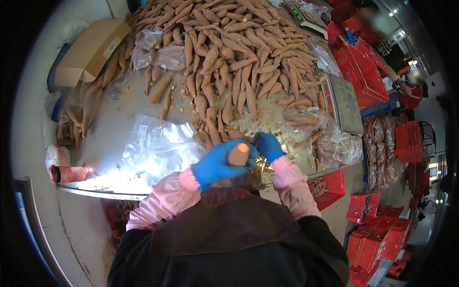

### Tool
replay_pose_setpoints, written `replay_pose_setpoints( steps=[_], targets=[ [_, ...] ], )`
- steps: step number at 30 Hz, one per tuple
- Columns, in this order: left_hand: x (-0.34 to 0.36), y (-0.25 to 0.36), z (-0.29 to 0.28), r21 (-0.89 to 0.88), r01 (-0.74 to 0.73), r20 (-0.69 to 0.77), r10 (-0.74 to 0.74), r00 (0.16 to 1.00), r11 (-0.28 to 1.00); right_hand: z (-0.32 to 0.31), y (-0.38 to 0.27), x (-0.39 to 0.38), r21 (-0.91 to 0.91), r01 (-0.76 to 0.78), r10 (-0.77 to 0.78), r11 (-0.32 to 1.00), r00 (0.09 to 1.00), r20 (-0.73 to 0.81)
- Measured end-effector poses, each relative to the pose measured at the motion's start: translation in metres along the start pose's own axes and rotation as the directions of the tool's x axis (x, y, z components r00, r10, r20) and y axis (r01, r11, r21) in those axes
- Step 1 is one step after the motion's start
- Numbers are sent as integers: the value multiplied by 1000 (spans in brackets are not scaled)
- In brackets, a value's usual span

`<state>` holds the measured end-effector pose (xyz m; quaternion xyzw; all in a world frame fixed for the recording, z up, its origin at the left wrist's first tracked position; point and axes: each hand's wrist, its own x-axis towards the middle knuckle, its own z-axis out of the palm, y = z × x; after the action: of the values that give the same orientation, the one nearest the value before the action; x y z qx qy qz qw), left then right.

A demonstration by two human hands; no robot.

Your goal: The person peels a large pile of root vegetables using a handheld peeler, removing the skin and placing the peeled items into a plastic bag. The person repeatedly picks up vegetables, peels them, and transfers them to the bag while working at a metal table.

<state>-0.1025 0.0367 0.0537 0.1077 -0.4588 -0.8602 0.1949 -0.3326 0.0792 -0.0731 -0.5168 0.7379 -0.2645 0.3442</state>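
Note:
My left hand, in a blue glove, is wrapped round a sweet potato whose orange cut end faces up. Close beside it on the right, my right hand, gloved in blue too, is closed near that sweet potato. What its fingers hold, if anything, is hidden. Several loose sweet potatoes lie just beyond both hands, at the near edge of a large heap of sweet potatoes. Small orange cut pieces are scattered on the metal table.
Clear plastic bags lie at left on the table, with bagged sweet potatoes at right by a scale. A cardboard box and pinkish jar stand at left. Red crates and other people are on the right.

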Motion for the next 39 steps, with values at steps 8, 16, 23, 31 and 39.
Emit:
replay_pose_setpoints(
  steps=[8,16,23,31,39],
  targets=[
    [21,-25,-53,-463,-312,-388,128,913,830,49,-79,-55,777,-106,-156,620,954,255],
    [10,-60,-81,-163,-225,-437,134,889,961,43,-72,-20,140,298,-311,944,947,86],
    [34,-58,-94,123,-135,-592,182,785,983,48,-47,9,-3,467,-463,884,876,-135],
    [48,-50,-94,51,-50,-564,71,823,997,44,-57,-8,168,299,-274,939,949,-158],
    [44,-63,-98,97,-22,-568,73,820,995,42,-60,-16,245,241,-237,939,970,-44]
  ],
)
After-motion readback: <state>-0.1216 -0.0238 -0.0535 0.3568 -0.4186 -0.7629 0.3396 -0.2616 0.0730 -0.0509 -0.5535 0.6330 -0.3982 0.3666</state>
